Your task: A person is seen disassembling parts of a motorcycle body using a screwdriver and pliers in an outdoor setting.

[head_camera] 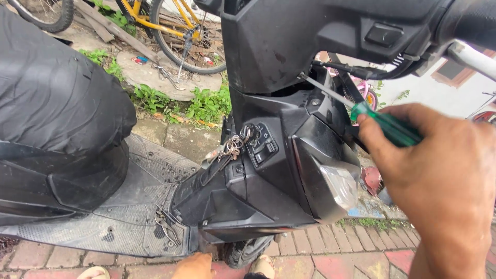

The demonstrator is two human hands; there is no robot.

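Right hand: clamped around the green handle of a screwdriver, knuckles up, at the right of the view.
Screwdriver axis: long axis runs from lower right to upper left; the bare metal shaft points up-left, its tip in the gap under the handlebar cover of a black scooter.
Screwdriver place: in front of the scooter's front panel, above the headlight lens (handle mostly hidden by the fingers).
Left hand: not identified; a bit of skin at the bottom edge near the front wheel may be a knee or a hand, cannot tell which.
Ignition area: a bunch of keys hangs from the lock beside a small switch panel.
Seat and floor: black seat at left, textured footboard below it.
Surface: brick paving, reddish and grey, with weeds growing along broken concrete slabs.
Surroundings: outdoors; a yellow bicycle stands behind, a white wall at far right.
Packages: a small red-and-blue wrapper lies on the concrete slab near the bicycle wheel (print too small to tell).
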